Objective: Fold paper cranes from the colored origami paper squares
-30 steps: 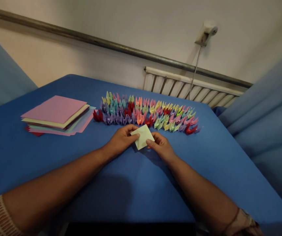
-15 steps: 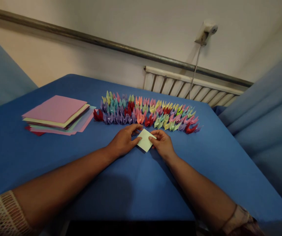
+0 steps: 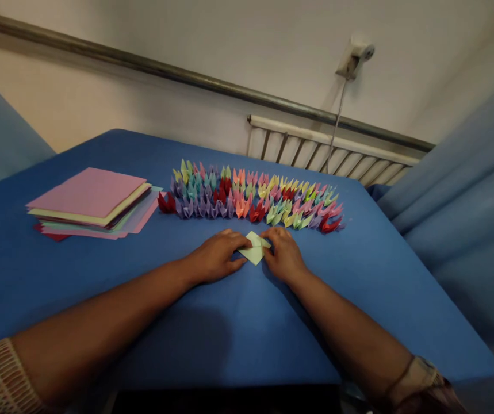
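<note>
A small pale green piece of origami paper [image 3: 255, 254] lies on the blue cloth in front of me, with a flap folded inward across it. My left hand [image 3: 216, 256] holds its left corner, the index finger on top of the paper and the thumb low beside the edge. On the other side, my right hand [image 3: 286, 254] pinches the right corner with thumb and fingers curled. Just beyond my hands stand rows of small folded paper cranes [image 3: 243, 206] in many colours.
To the left lies a stack of coloured paper sheets [image 3: 89, 192], pink on top. A blue cloth covers the table [image 3: 177, 339]. Behind it are a radiator [image 3: 298, 141], a metal rail [image 3: 186, 75] and a wall socket [image 3: 352, 57] with a cable. A blue curtain [image 3: 471, 213] hangs at the right.
The paper was a flat diamond and now shows a flap folded over its face. My left index finger has moved onto the paper, and my right fingers have curled around its corner.
</note>
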`<state>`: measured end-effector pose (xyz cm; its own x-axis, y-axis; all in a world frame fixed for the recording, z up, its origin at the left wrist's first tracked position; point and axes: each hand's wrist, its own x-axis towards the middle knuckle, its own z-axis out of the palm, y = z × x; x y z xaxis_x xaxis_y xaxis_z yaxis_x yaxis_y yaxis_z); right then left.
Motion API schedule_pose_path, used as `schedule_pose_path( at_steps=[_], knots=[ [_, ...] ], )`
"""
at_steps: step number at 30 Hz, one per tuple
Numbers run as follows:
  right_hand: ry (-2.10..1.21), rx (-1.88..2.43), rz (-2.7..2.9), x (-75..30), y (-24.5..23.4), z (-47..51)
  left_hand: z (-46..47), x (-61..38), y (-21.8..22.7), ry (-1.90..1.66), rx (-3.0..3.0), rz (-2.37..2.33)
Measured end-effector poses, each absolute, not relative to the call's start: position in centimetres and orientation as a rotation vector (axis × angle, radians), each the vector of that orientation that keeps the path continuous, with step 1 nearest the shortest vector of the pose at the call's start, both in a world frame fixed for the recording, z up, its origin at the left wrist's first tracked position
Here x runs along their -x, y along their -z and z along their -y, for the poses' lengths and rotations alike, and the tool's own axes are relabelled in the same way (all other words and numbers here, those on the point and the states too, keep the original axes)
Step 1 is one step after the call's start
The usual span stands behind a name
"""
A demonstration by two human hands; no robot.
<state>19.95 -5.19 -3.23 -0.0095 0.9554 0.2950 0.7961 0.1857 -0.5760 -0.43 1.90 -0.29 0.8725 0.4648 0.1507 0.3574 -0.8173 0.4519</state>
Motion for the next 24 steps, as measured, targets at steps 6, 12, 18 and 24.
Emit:
schedule_pose_path(
  at_steps=[6,12,18,24],
  knots=[
    [-0.533,1.408,2.043,-21.0,3.0,6.4,-2.0,0.4,-0.2,-0.315,-2.559,-0.639],
    [-0.503,1.374,2.043,-21.5,3.1,6.0,-2.1,0.4,0.0,-0.353,-2.530,-0.641],
    [-0.480,1.362,1.972,-21.2,3.1,5.8,-2.3,0.3,0.3,-0.362,-2.538,-0.625],
    [-0.465,1.439,1.943,-21.2,3.6,5.4,-2.3,-0.1,0.4,-0.418,-2.520,-0.677]
  ],
)
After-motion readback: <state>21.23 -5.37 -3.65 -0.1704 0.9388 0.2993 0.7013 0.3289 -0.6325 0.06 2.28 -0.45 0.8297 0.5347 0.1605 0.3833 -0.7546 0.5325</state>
